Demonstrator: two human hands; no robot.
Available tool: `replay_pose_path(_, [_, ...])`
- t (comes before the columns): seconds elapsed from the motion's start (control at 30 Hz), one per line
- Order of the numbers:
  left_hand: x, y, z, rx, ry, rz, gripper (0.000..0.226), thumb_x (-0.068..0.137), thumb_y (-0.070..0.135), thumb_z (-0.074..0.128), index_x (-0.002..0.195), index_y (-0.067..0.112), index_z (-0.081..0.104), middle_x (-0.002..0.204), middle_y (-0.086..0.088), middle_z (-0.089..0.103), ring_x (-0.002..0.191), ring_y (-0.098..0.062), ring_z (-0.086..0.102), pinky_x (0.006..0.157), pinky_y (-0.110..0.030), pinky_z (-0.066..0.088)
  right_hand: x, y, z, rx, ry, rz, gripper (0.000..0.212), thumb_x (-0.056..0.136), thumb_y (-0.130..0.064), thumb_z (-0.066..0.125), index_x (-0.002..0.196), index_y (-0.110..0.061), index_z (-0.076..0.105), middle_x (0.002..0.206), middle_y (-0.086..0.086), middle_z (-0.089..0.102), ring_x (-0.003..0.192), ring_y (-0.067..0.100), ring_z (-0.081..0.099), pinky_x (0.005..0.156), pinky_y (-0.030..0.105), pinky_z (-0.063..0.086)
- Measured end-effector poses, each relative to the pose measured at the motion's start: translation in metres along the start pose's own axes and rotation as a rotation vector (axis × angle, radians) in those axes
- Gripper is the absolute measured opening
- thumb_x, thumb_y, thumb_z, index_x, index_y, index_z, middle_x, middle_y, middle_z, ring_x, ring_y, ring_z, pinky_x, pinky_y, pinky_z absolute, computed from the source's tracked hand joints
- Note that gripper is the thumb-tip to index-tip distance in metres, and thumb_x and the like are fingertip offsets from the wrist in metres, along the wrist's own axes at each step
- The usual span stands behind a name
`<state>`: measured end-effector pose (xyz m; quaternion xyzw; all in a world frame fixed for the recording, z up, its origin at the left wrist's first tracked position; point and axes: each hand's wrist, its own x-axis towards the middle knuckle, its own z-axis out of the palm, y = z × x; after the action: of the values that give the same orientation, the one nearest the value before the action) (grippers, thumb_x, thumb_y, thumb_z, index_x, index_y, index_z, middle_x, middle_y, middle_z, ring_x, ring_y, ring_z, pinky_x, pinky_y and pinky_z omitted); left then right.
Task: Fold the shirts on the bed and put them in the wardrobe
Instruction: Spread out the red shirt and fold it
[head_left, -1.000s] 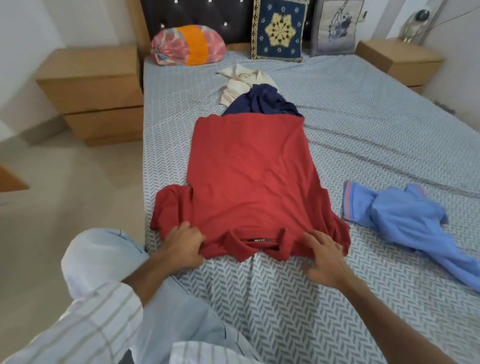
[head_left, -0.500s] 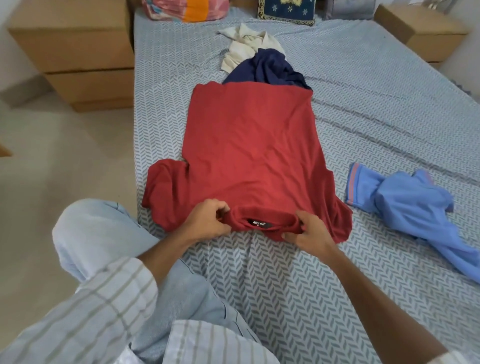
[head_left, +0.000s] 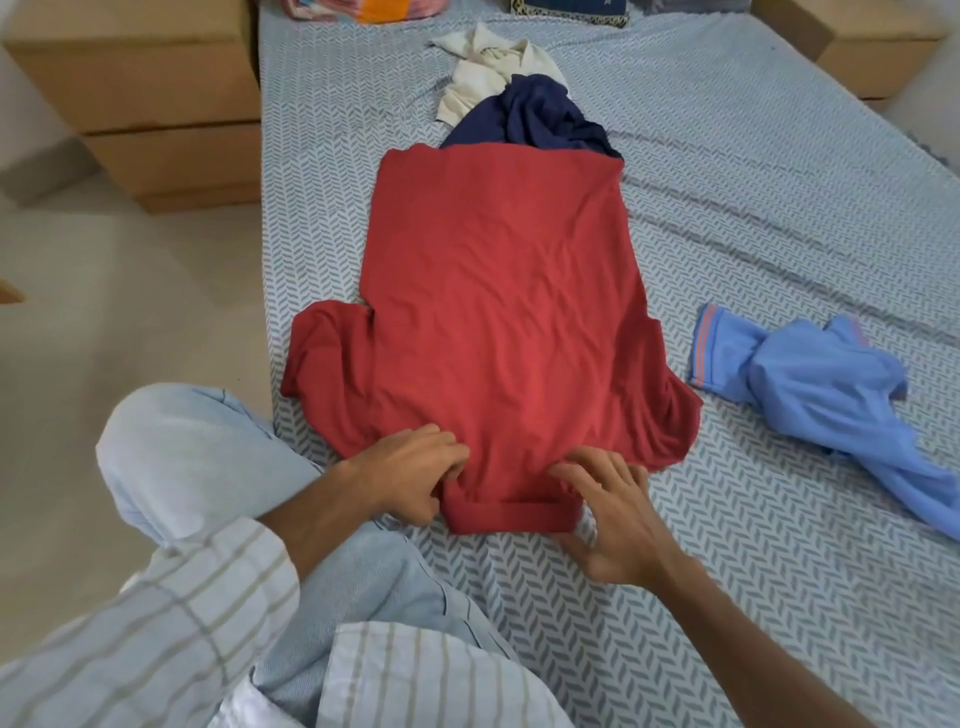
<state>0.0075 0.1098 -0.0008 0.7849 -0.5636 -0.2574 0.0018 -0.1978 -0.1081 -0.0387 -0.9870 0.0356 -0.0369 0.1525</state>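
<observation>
Red shirt (head_left: 498, 312) on the grey-and-white herringbone bedsheet (head_left: 727, 182); navy shirt (head_left: 530, 119) and cream shirt (head_left: 483, 67) toward the far edge, light blue shirt (head_left: 831, 384) by the right edge.

Home bedroom, bed (head_left: 727, 218), bedside drawers (head_left: 171, 130)
</observation>
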Motion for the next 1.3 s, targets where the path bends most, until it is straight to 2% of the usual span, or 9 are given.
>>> replay_pose_path(0.1, [0.003,0.006,0.0,-0.045,-0.056,0.013,0.04,0.074,0.022,0.069,0.112,0.024,0.055,0.099,0.009,0.051,0.096,-0.011,0.048,0.08,-0.028,0.046,0.001,-0.001,0.002,-0.008,-0.076,-0.031,0.054,0.067,-0.059,0.067,0.115,-0.033,0.061,0.105,-0.013,0.054,0.095,0.012,0.047,0.078,0.037,0.039])
replay_pose_path(0.27, [0.007,0.003,0.005,-0.15,-0.13,-0.021,0.026,0.071,0.024,0.065,0.096,0.026,0.068,0.09,0.011,0.055,0.087,-0.011,0.057,0.079,-0.035,0.053,0.008,0.01,0.003,0.272,0.038,0.079,0.026,0.085,-0.048,0.062,0.099,-0.028,0.069,0.088,-0.015,0.06,0.082,0.007,0.051,0.078,0.028,0.043])
replay_pose_path(0.47, [0.038,0.024,0.0,-0.161,0.148,0.037,0.019,0.083,0.038,0.064,0.098,0.028,0.069,0.093,0.01,0.059,0.092,-0.009,0.053,0.085,-0.026,0.045,0.025,0.074,-0.008,0.264,0.482,0.808,0.03,0.08,-0.019,0.07,0.108,-0.009,0.067,0.106,0.013,0.062,0.098,0.031,0.06,0.091,0.037,0.047])
replay_pose_path(0.57, [0.07,0.053,-0.003,-0.215,0.202,0.082,0.019,0.086,0.038,0.066,0.099,0.024,0.069,0.092,0.007,0.059,0.092,-0.012,0.053,0.086,-0.024,0.042,0.035,0.115,-0.019,0.348,0.42,1.259,0.063,0.077,-0.044,0.068,0.121,0.0,0.061,0.122,0.024,0.06,0.118,0.038,0.055,0.103,0.041,0.04])
replay_pose_path(0.67, [0.106,0.085,-0.001,-0.259,0.19,0.058,0.027,0.083,0.046,0.069,0.097,0.023,0.069,0.094,0.003,0.062,0.095,-0.017,0.055,0.088,-0.031,0.045,0.04,0.145,-0.031,0.441,0.291,1.508,0.079,0.073,-0.063,0.063,0.118,0.001,0.065,0.115,0.022,0.068,0.113,0.035,0.063,0.099,0.043,0.049])
replay_pose_path(0.83, [0.136,0.114,0.013,-0.202,0.09,-0.001,0.028,0.082,0.045,0.069,0.095,0.02,0.066,0.104,-0.001,0.06,0.103,-0.023,0.052,0.091,-0.036,0.045,0.065,0.158,-0.039,0.905,0.494,1.382,0.03,0.079,-0.041,0.074,0.093,-0.015,0.066,0.087,0.003,0.067,0.08,0.022,0.064,0.075,0.038,0.057])
replay_pose_path(1.0, [0.139,0.112,0.027,-0.239,0.091,-0.029,0.012,0.09,0.027,0.062,0.1,0.022,0.067,0.104,0.005,0.052,0.111,-0.02,0.043,0.1,-0.037,0.038,0.073,0.17,-0.036,0.881,0.457,1.4,0.02,0.063,-0.017,0.074,0.061,-0.013,0.054,0.054,0.007,0.053,0.057,0.022,0.053,0.051,0.034,0.044])
replay_pose_path(1.17, [0.144,0.103,0.022,-0.299,0.009,0.017,0.006,0.087,0.025,0.066,0.082,0.025,0.062,0.088,0.011,0.044,0.1,-0.016,0.043,0.097,-0.033,0.039,0.048,0.187,-0.057,0.627,0.813,1.336,0.017,0.098,-0.025,0.051,0.09,-0.012,0.047,0.08,0.01,0.055,0.072,0.021,0.049,0.066,0.033,0.038])
replay_pose_path(1.3, [0.16,0.101,0.015,-0.242,-0.079,0.05,0.01,0.078,0.027,0.069,0.076,0.018,0.066,0.08,0.012,0.058,0.089,-0.014,0.051,0.088,-0.029,0.045,0.018,0.202,-0.045,0.555,0.718,1.296,0.023,0.101,-0.031,0.052,0.1,-0.008,0.051,0.091,0.01,0.06,0.084,0.019,0.053,0.079,0.031,0.04])
